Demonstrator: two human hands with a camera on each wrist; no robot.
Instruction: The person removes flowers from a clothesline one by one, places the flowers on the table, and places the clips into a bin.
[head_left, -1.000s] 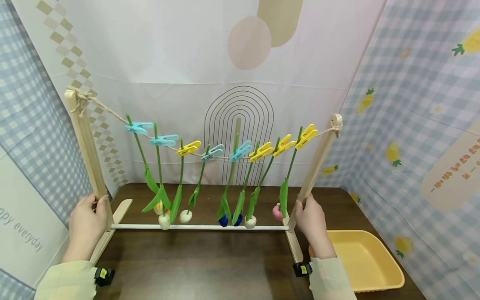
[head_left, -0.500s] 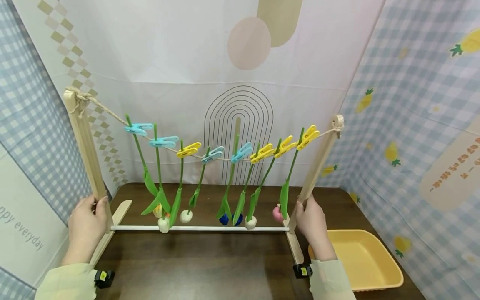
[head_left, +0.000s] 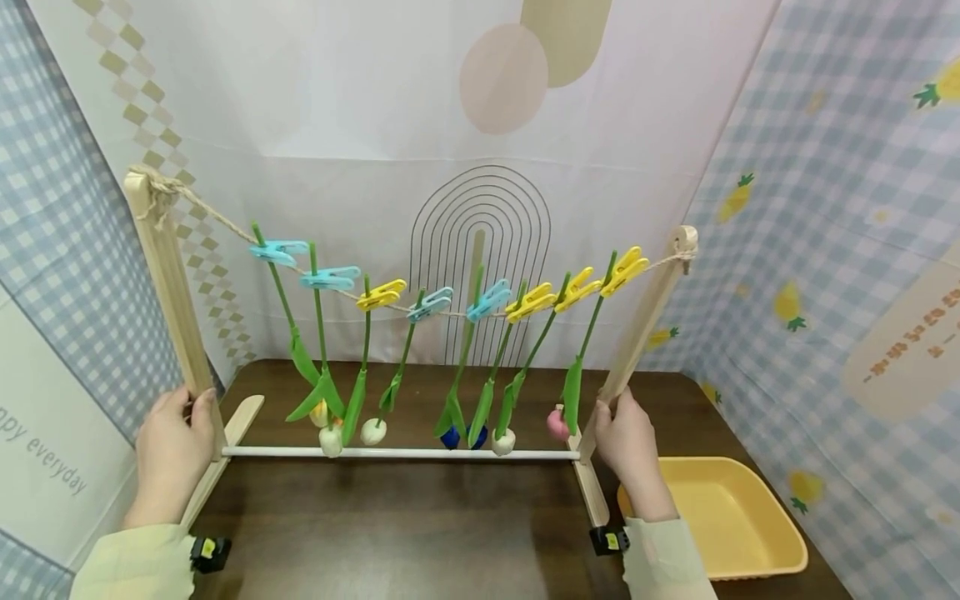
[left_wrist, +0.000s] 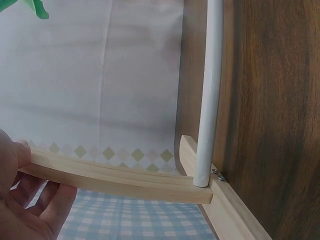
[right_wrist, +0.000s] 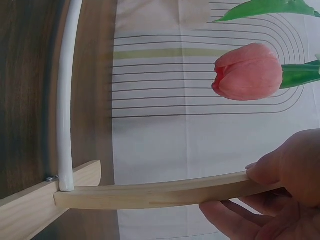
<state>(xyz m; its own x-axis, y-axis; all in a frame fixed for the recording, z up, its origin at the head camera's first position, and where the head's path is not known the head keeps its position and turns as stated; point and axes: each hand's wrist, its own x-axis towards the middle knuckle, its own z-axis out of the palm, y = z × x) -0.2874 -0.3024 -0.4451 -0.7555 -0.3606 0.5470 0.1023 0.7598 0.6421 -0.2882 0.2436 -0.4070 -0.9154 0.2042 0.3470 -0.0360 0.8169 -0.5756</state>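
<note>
Right post [head_left: 649, 317] tipped slightly toward table's [head_left: 420, 525] right edge — left hand [head_left: 176, 442] clamps left post [head_left: 172, 292], right hand [head_left: 627, 437] the other; looks light, stiff — hold low.

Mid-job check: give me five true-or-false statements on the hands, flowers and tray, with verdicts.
1. The left hand holds a wooden post. True.
2. The right hand touches nothing. False: it holds the other post.
3. The flowers hang upside down along the rope. True.
4. The yellow tray lies on the person's left. False: it lies on the right.
5. The pink flower hangs nearest the right hand. True.
</note>
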